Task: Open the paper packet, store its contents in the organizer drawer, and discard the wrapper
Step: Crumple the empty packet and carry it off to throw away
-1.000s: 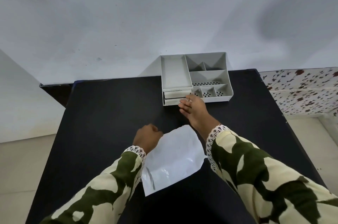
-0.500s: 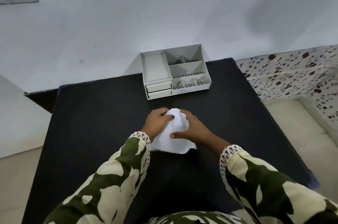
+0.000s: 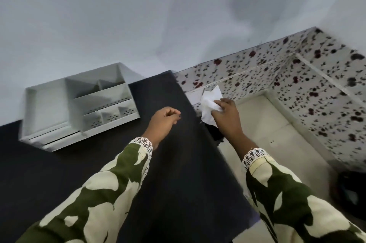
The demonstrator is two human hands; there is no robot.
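Where the pale wall [image 3: 118, 14] meets the floor, a band of white tiles speckled with dark red and black [image 3: 297, 76] runs along the right, and cream floor tiles [image 3: 277, 133] lie below it. Filling the lower left is the black surface [image 3: 178, 173], its right edge running diagonally down the view. At the far left corner of that surface, against the wall, sits the grey organizer [image 3: 79, 106]: a long open tray on its left, several smaller compartments on its right, some with perforated floors, and two shallow drawers stacked at its front, both nearly flush with the body. Two sleeves in green-and-cream camouflage with white lace cuffs reach in from below. The left hand [image 3: 164, 121] hovers over the surface just right of the organizer, its fingers curled loosely inward; whether the grip holds anything cannot be told. The right hand [image 3: 227, 118] is out past the surface edge, above the floor, its grip pinching the crumpled white paper wrapper [image 3: 210, 102]. Directly below the wrapper a small dark object shows against the floor, too blurred to identify.
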